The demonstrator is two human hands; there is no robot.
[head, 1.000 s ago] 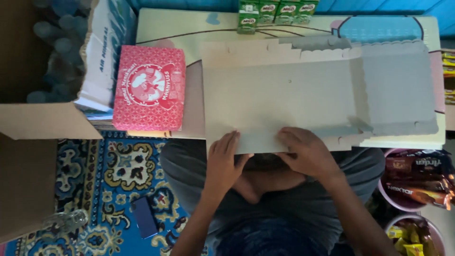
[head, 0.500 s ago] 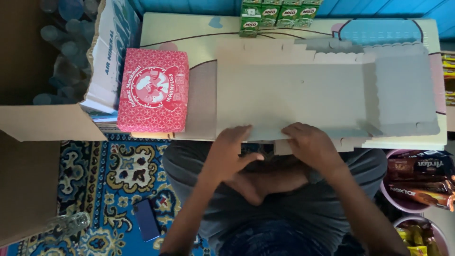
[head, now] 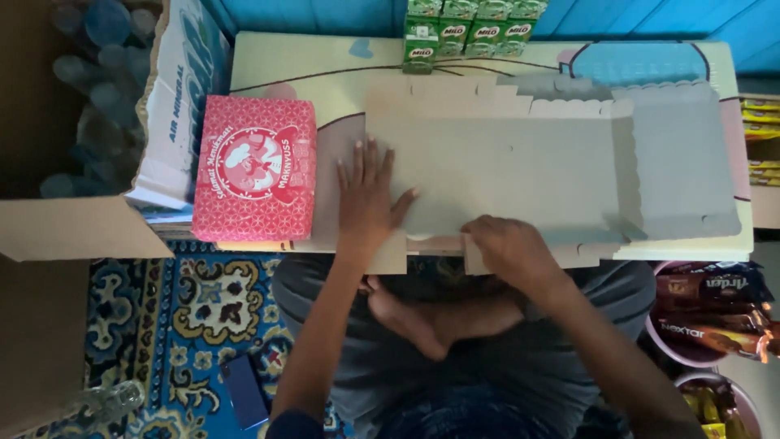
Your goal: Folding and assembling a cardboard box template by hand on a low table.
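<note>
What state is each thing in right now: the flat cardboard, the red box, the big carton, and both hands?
Flat cardboard blank: unfolded, lying flat on the low table.
Left hand: open, palm pressed flat on the blank.
Right hand: curled over the blank's near edge.
Red box: closed, flat on the table.
Big carton: open, bottles inside.
Green drink packs: upright in a row at the far edge.

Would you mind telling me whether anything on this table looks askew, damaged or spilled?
Nothing stands out: the flat grey cardboard box blank lies square under the left hand and right hand, beside the closed red patterned box.
</note>
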